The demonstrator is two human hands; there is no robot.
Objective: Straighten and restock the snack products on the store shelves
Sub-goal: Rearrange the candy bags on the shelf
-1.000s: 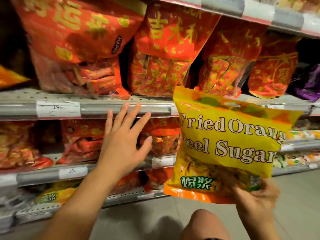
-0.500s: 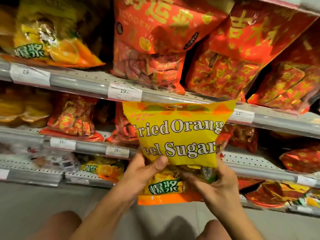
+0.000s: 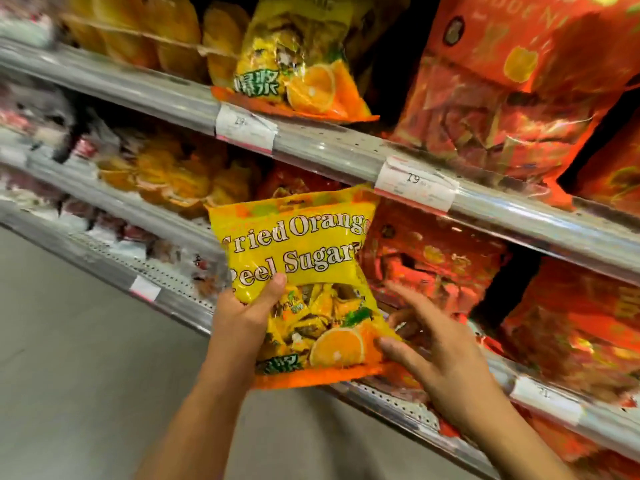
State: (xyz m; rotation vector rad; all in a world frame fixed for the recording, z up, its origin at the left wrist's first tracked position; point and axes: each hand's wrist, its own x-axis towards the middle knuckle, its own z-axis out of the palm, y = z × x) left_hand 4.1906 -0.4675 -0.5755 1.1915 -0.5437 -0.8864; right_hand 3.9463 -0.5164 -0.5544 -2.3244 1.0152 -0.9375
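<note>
A yellow bag of "Fried Orange Peel Sugar" candy (image 3: 298, 244) is held upright in front of the middle shelf. My left hand (image 3: 239, 320) grips its lower left side, thumb across the front. My right hand (image 3: 440, 355) is at the bag's lower right corner; the thumb touches the orange bottom edge and the fingers are spread and fairly straight. A matching yellow bag (image 3: 287, 74) leans on the upper shelf, above and slightly left of the held one.
Large red snack bags (image 3: 502, 98) fill the right side of each shelf. Orange packs (image 3: 173, 178) and blurred dark packs sit to the left. Metal shelf rails (image 3: 329, 147) carry price tags (image 3: 414, 185). Grey floor (image 3: 69, 341) lies at the lower left.
The view has swung left along the shelves. My left hand came off the shelf rail and took the bag's left side. My right hand's grip has loosened to a thumb touch with fingers spread.
</note>
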